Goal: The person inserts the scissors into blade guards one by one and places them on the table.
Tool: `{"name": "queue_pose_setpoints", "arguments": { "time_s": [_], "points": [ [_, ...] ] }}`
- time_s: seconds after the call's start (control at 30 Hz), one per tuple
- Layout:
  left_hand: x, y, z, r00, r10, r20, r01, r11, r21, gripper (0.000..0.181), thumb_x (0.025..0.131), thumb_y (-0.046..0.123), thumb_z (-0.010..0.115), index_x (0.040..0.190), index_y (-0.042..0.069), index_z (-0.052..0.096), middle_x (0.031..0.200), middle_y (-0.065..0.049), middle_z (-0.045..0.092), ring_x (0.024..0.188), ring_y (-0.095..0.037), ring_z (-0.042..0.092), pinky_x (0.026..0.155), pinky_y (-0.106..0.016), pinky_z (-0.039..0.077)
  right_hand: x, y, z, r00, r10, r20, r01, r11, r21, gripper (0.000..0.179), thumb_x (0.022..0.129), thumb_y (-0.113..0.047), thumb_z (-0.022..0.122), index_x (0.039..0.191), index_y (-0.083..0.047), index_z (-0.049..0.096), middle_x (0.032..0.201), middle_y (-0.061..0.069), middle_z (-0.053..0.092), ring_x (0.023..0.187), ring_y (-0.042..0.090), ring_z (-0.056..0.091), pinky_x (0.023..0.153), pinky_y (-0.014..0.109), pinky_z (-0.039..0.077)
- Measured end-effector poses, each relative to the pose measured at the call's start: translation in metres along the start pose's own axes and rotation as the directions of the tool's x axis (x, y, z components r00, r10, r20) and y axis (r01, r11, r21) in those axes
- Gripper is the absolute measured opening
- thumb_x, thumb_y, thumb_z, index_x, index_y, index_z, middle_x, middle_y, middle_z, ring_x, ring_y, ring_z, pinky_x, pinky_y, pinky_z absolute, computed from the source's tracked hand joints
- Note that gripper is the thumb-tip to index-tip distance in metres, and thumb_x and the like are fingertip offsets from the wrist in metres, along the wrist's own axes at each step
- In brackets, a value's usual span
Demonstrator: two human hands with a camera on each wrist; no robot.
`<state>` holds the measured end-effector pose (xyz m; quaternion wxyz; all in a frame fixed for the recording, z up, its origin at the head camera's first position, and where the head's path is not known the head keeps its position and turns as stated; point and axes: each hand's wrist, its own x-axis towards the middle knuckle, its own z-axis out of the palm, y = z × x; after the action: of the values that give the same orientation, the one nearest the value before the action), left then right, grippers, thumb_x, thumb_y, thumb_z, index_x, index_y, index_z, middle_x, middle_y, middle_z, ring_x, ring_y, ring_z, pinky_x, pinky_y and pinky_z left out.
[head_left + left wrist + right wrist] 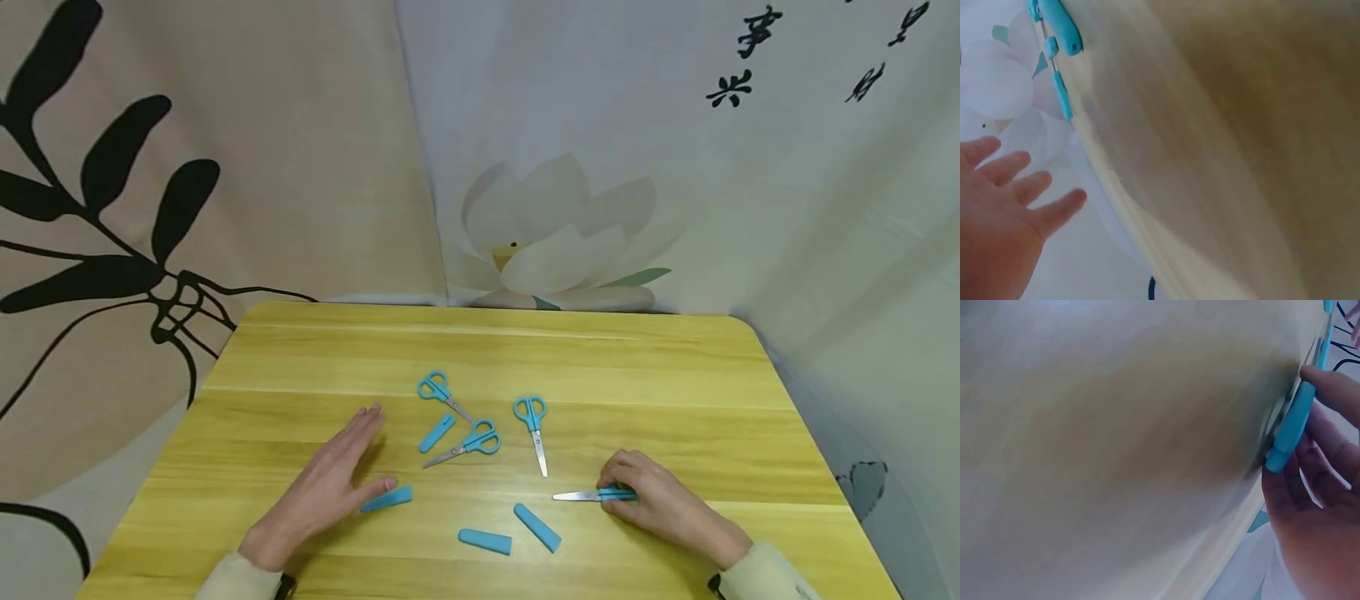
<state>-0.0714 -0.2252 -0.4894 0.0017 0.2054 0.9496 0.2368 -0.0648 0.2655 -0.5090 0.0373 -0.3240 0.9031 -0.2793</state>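
Scissors with blue plastic handles and thin metal blades (pixel 576 496) sit in the right hand (pixel 658 498), low at the yellow wooden counter (pixel 315 354). Its grip is clamped on the handles, and the blades poke out toward the left hand (pixel 324 492). That hand has its fingers straight, with its thumb by a narrow blue plastic cover (pixel 393 498); I can't tell if they touch. Getting hold looks like the step; next, I think, the left hand needs to pinch that cover.

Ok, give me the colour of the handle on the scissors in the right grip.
Light blue, leaning turquoise; the right wrist view shows the handle best.
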Motion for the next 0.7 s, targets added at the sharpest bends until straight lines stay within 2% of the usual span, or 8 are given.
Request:
{"name": "queue_pose_setpoints", "arguments": {
  "time_s": [0.2,0.4,0.53,0.7],
  "points": [
    [-0.0056,0.0025,0.0036,0.999,-0.010,0.053,0.013,0.998,-0.059,0.092,0.085,0.047,0.084,0.159,0.010,0.041,0.159,-0.015,0.044,0.142,-0.040,0.045,0.109,-0.061,0.041,0.0005,-0.0039,-0.0002,1.000,0.009,-0.018,-0.009,1.000,-0.016,0.017,0.090,-0.019,0.083,0.100,-0.026,0.071,0.108,-0.016,0.059,0.097,0.006,0.055,0.080,0.029,0.056],
    [-0.0100,-0.0002,0.0068,0.994,0.015,0.105,-0.008,0.997,-0.076,0.064,0.082,0.041,0.087,0.136,0.013,0.065,0.135,-0.005,0.063,0.125,-0.031,0.060,0.103,-0.053,0.050,0.0039,-0.0065,-0.0001,0.998,-0.010,-0.057,0.008,0.999,-0.036,0.019,0.089,-0.017,0.084,0.100,-0.025,0.071,0.108,-0.014,0.060,0.098,0.007,0.055,0.081,0.030,0.056],
    [-0.0087,-0.0034,0.0081,0.987,0.055,0.153,-0.041,0.995,-0.090,0.048,0.083,0.042,0.086,0.121,0.016,0.071,0.121,0.006,0.065,0.113,-0.020,0.063,0.097,-0.045,0.055,0.0054,-0.0059,-0.0004,0.997,-0.019,-0.070,0.016,0.999,-0.040,0.019,0.089,-0.019,0.084,0.099,-0.026,0.070,0.108,-0.015,0.060,0.098,0.007,0.055,0.081,0.029,0.055],
    [-0.0047,-0.0054,0.0079,0.974,0.098,0.205,-0.075,0.990,-0.120,0.042,0.086,0.044,0.084,0.116,0.016,0.073,0.113,0.011,0.065,0.103,-0.011,0.062,0.090,-0.037,0.056,0.0073,-0.0037,-0.0009,0.996,-0.043,-0.083,0.039,0.998,-0.047,0.021,0.088,-0.017,0.085,0.100,-0.025,0.070,0.109,-0.014,0.060,0.097,0.007,0.055,0.080,0.029,0.055]
  ]
}}
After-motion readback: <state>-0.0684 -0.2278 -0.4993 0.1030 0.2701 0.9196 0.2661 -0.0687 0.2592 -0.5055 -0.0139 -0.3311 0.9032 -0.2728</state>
